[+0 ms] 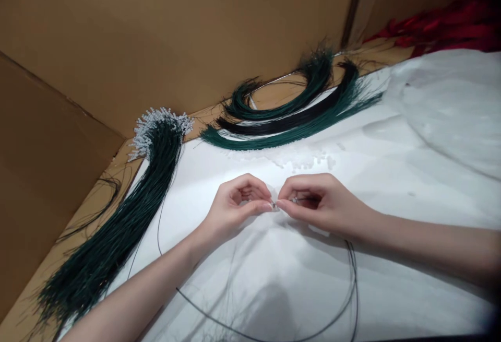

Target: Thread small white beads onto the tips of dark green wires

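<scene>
My left hand [237,203] and my right hand [329,201] meet fingertip to fingertip over the white surface, both in a pinch. A tiny whitish piece [274,205] sits between the left thumb and fingers; its exact kind is too small to make out. My right thumb and fingers pinch a thin dark cord close beside it, and another small pale bit [296,200] shows within that grip. Below the right hand a dark cord [354,284] hangs in a wide loop that curves along the bottom towards the left forearm.
A thick bundle of dark green cords [129,227] with white tips [143,133] lies at the left. Curved bundles of green and black cords [274,133] rest behind my hands. Small whitish bits [309,162] are scattered there. Clear plastic [450,107] and red ribbons [450,26] lie right, cardboard walls [176,28] behind.
</scene>
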Demonstrator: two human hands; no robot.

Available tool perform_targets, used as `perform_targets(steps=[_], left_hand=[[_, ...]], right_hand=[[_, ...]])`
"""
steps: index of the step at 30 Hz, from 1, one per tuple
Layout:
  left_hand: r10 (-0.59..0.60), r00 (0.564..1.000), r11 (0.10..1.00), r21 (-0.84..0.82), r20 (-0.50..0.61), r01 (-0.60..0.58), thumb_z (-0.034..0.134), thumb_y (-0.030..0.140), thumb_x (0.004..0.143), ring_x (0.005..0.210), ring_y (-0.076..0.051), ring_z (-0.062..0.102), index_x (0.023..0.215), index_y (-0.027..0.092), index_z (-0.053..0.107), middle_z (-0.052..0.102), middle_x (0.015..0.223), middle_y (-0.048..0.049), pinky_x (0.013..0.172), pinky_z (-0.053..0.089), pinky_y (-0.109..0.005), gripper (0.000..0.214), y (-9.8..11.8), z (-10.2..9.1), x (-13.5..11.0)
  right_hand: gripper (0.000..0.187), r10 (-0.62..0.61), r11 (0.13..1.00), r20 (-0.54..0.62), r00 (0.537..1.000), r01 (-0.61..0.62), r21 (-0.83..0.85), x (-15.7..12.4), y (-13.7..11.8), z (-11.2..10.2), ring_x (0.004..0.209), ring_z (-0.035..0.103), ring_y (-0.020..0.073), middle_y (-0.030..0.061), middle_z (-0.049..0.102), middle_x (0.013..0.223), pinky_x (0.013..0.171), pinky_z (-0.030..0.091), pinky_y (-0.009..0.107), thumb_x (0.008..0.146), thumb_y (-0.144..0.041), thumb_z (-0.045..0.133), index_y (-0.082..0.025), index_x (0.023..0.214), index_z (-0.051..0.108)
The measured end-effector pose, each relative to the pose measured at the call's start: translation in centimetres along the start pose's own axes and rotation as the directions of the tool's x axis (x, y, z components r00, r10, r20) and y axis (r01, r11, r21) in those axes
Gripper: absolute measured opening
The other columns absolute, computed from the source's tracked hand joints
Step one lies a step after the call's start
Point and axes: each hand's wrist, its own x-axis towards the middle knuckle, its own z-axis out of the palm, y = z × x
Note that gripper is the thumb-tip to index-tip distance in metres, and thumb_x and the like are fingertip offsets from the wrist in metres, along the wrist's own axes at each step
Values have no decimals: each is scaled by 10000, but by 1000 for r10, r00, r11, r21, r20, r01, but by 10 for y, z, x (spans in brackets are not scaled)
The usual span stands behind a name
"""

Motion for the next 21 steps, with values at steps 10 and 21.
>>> perform_targets(steps=[10, 21], left_hand=[[7, 1000, 988, 156, -11, -5, 772, 186, 784, 697, -45, 637, 829, 175, 658, 694, 769, 29, 665, 497, -105, 124, 5, 1, -1], [12, 1000, 971, 237, -6, -10, 759, 188, 799, 698, -33, 634, 841, 217, 662, 693, 770, 53, 656, 495, -82, 110, 3, -2, -3]], right_hand=[[94, -18, 1000, 0, 1000, 18, 19, 3, 3, 0, 527, 390, 55, -34, 511, 593, 480, 292, 196, 804, -139, 617, -125, 714, 639], [90, -13, 996, 0, 1000, 13, 89, 2, 5, 0, 530, 417, 46, -30, 538, 599, 478, 311, 178, 801, -142, 626, -117, 716, 638]])
